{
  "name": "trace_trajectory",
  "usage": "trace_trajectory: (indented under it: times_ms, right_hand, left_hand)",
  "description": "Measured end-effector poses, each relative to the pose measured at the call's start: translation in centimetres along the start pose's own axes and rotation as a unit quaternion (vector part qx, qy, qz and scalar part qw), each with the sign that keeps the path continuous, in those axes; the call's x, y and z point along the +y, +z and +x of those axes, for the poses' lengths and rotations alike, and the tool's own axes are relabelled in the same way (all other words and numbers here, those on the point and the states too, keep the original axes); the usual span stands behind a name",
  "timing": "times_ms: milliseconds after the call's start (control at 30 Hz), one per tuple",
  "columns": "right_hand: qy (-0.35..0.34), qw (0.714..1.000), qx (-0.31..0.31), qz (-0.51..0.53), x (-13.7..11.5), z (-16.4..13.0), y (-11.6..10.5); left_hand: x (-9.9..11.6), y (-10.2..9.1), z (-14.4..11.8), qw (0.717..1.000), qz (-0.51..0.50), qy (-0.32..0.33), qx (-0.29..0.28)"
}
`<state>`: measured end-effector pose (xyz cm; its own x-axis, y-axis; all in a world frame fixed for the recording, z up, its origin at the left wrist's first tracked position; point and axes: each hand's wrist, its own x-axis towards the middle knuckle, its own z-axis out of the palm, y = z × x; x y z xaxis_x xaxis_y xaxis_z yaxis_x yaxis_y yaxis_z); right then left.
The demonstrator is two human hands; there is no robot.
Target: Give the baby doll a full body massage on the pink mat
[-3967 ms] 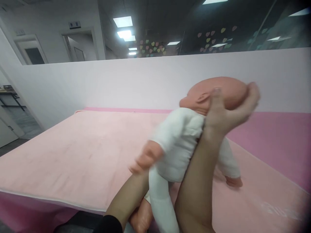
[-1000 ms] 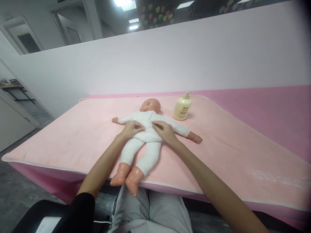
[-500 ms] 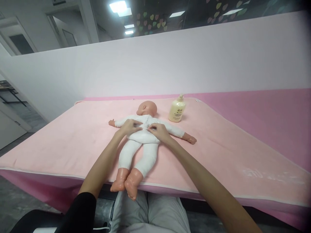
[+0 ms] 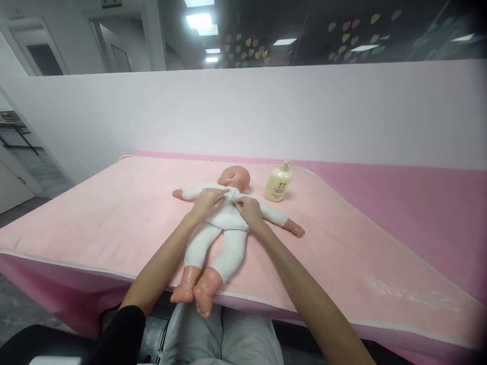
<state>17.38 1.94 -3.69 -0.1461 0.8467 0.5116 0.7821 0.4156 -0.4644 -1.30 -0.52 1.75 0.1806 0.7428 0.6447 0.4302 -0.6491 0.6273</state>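
Lying face-down, the baby doll (image 4: 222, 223) rests on the pink towel (image 4: 114, 218), feet past its near edge. 2 hands meet at the upper back: left hand (image 4: 207, 202) flat, fingers together; right hand (image 4: 247, 210) pinching the white suit. Dressed throughout, so undressing looks barely begun. Beyond the right fingertips: lotion bottle (image 4: 278, 183), upright, untouched.

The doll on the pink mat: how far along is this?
Done: the doll lies flat on the mat, arms spread, feet over the near edge. In hand: the left hand and right hand both rest on its white chest, fingertips meeting. Left: the bottle beside its head stands untouched.
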Motion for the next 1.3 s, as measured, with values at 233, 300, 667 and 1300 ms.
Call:
trace_trajectory:
  times_ms: [233, 300, 667, 1300]
  right_hand:
    - [0.033, 0.999, -0.017, -0.008, -0.7, -0.8, -0.3]
    - [0.040, 0.998, 0.012, 0.039, -0.9, -0.9, -0.6]
    - [0.121, 0.991, 0.040, 0.036, 1.0, 2.4, 0.5]
    - [0.090, 0.972, 0.156, 0.148, 1.9, -0.1, 1.8]
  left_hand:
    - [-2.5, 1.1, 2.1, 0.962, 0.240, 0.000, -0.133]
    - [-4.0, 1.9, 2.0, 0.960, 0.246, -0.046, -0.127]
    - [-6.5, 2.6, 1.1, 0.989, 0.123, -0.070, -0.045]
    - [-7.4, 0.4, -2.4, 0.984, 0.063, -0.164, 0.042]
